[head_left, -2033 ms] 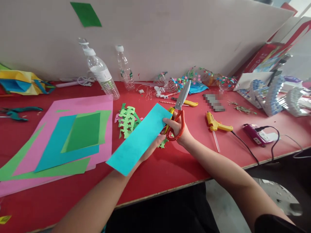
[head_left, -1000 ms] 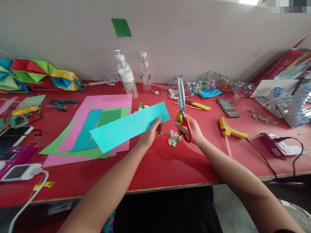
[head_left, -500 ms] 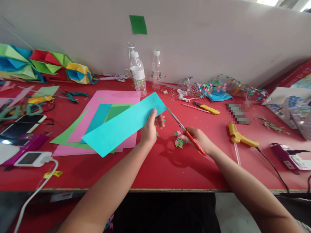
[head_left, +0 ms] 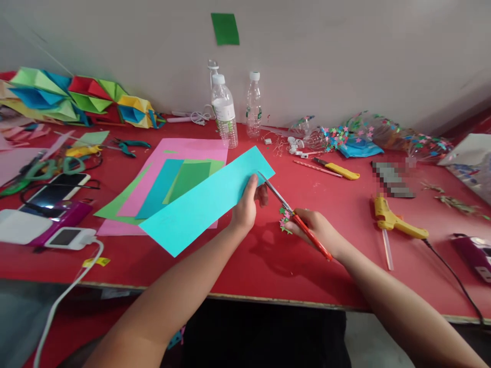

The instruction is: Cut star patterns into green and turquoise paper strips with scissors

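A long turquoise paper strip (head_left: 203, 204) is held up at a slant over the table. My left hand (head_left: 247, 204) pinches it near its right end, thumb on top and fingers beneath. In my right hand (head_left: 316, 230) are red-handled scissors (head_left: 307, 228), fingers wrapped round the handles. Their blades point up and left and lie at the strip's right end, close to my left thumb. Small green and pink paper stars (head_left: 284, 217) lie on the table beside my right hand, partly covered by it.
Coloured sheets (head_left: 192, 145) lie stacked on the red table (head_left: 249, 276). Plastic bottles (head_left: 253, 105) stand by the wall. A yellow cutter (head_left: 341, 170) and a yellow glue gun (head_left: 395, 220) with its cord lie at right. Phones, a white cable (head_left: 72, 286) and pliers (head_left: 128, 146) are at left.
The scissor blades have moved from the strip's right edge to further in over its end, nearer my left thumb. My view has shifted slightly.
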Demonstrator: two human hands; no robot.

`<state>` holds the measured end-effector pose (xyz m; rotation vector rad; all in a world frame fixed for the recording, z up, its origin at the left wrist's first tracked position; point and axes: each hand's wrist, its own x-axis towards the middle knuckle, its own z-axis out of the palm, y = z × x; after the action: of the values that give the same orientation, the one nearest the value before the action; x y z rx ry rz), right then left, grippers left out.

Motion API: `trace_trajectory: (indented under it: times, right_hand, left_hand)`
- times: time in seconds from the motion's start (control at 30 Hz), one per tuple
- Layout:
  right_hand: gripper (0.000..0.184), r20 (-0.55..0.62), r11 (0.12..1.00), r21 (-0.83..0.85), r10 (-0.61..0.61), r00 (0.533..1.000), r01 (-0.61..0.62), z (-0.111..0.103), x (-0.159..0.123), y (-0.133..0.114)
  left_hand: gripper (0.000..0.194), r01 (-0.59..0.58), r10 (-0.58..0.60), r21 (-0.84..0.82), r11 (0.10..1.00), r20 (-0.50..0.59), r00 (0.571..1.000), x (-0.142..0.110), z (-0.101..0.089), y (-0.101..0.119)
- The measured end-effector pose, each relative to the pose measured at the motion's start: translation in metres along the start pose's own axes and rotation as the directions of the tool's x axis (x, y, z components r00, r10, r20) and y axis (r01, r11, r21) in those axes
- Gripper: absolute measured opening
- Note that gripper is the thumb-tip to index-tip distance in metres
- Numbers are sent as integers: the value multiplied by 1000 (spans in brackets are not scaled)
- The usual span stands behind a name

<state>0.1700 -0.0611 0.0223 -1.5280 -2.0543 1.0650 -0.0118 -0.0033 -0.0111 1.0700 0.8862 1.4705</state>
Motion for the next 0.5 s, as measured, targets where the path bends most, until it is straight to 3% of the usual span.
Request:
trace_trajectory:
  times: [0.3, 0.5]
  right_hand:
    - [45, 52, 974, 227, 14, 999, -25, 5, -3, 0]
    - [57, 95, 956, 290, 23, 995, -50, 2, -3, -4]
  left_hand:
    - [48, -39, 34, 57, 998, 75, 997, -10, 4, 4]
    - [50, -75, 60, 166, 983, 92, 994, -11, 4, 3]
